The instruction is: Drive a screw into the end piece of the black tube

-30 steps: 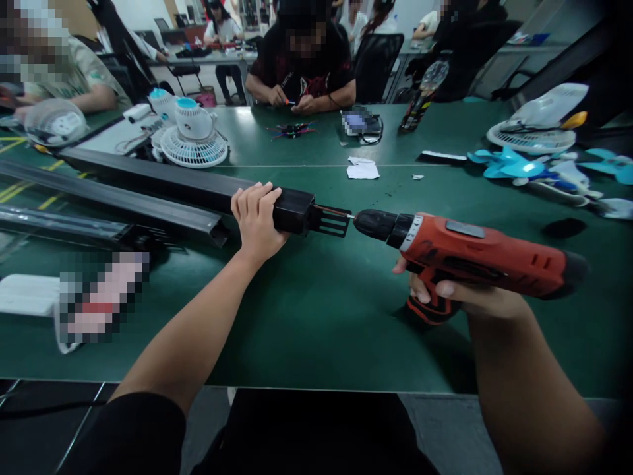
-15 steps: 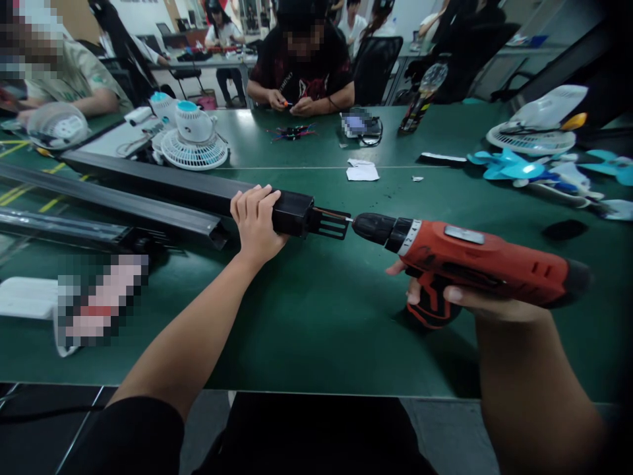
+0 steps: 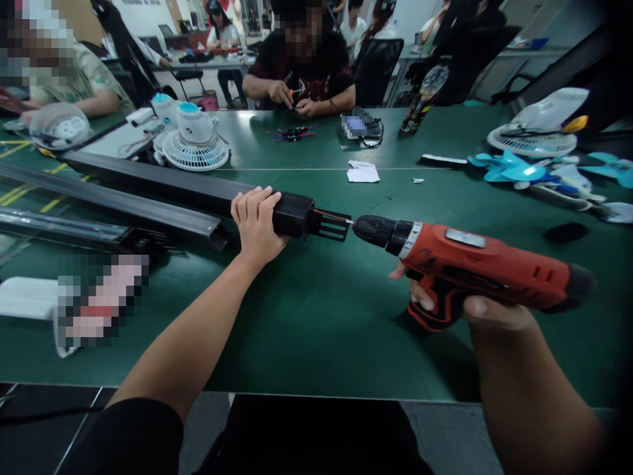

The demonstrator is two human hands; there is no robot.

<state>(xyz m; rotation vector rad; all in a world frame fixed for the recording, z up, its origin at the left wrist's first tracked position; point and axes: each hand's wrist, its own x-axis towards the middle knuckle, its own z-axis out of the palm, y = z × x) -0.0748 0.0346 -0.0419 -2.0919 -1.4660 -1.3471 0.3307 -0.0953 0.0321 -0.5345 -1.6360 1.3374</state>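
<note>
Left hand [image 3: 258, 224] closed over the near end of a long black beam [image 3: 195, 189], left of frame centre, fingers across its top. Beam runs from upper left towards the middle; a slotted black bracket [image 3: 324, 216] sticks out of its end.

Right hand [image 3: 497, 313], right of centre, wrapped round the grip of a red drill [image 3: 477, 257], thumb on the near side, part of the hand hidden by the tool. Drill lies nearly level, black chuck [image 3: 373, 228] pointing left and a little up. Thin bit [image 3: 350, 222] at the bracket's outer end; whether they touch, cannot tell.

Two more dark beams, a middle one [image 3: 123, 199] and a lower one [image 3: 59, 225], at left on the green table [image 3: 316, 323]. Pixelated pink item [image 3: 107, 300] and a white piece [image 3: 27, 295] lower left.

White fan [image 3: 195, 148] upper left, facing down. Small wired part [image 3: 294, 134] top centre, white paper [image 3: 363, 173] below and right of it. Bottle [image 3: 421, 105] upright but tilted, upper right of centre. Blue fan blades [image 3: 509, 166] upper right. Across the table, a person in a dark shirt [image 3: 316, 69], both hands together
</note>
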